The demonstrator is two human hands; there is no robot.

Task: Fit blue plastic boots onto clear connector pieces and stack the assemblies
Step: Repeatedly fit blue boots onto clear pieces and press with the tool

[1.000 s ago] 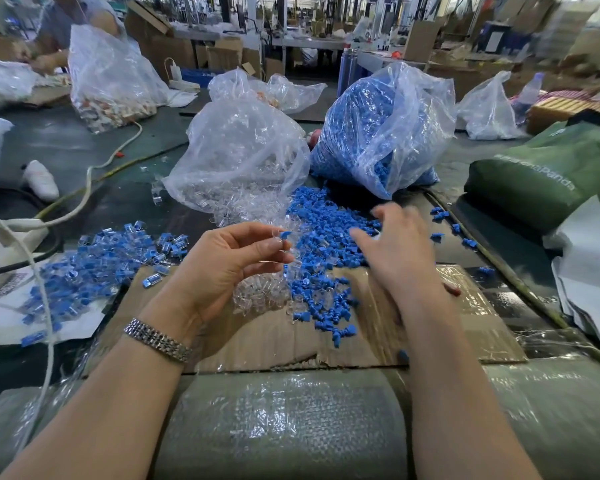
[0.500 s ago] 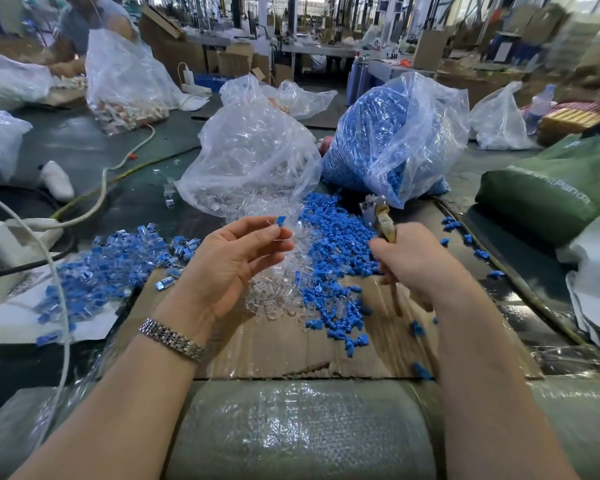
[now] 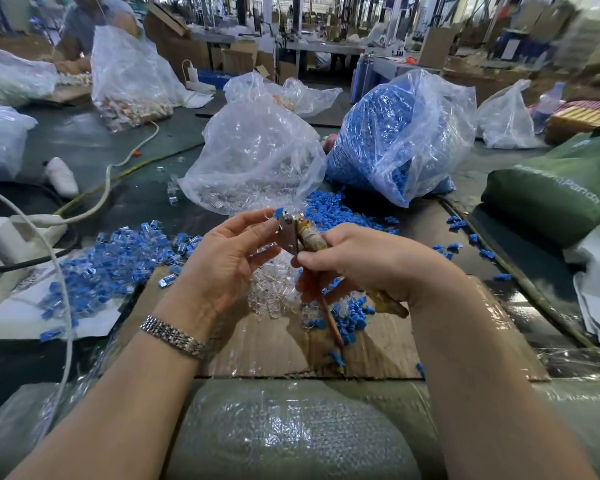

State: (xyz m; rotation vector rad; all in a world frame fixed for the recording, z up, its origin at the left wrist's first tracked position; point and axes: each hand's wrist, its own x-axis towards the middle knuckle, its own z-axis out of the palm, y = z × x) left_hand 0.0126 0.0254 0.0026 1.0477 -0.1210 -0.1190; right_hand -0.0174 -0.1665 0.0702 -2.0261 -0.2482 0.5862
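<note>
My left hand [image 3: 229,258] pinches a small blue boot with a clear connector piece [image 3: 277,213] at its fingertips. My right hand [image 3: 357,261] grips a pair of worn pliers [image 3: 300,235] by the handles, the metal jaws right against the piece. Below the hands lie loose clear connectors [image 3: 274,292] and loose blue boots [image 3: 352,315] on a cardboard sheet [image 3: 281,351]. A heap of finished blue-and-clear assemblies [image 3: 111,265] lies at the left.
A clear bag of connectors [image 3: 257,161] and a bag of blue boots [image 3: 395,140] stand behind the hands. White cables [image 3: 63,282] and a white box lie at the left, a green bag [image 3: 551,188] at the right. Another person works at far left.
My right hand reached to the right, picked up the pliers and brought them to the piece held in my left hand. My left hand rose slightly.
</note>
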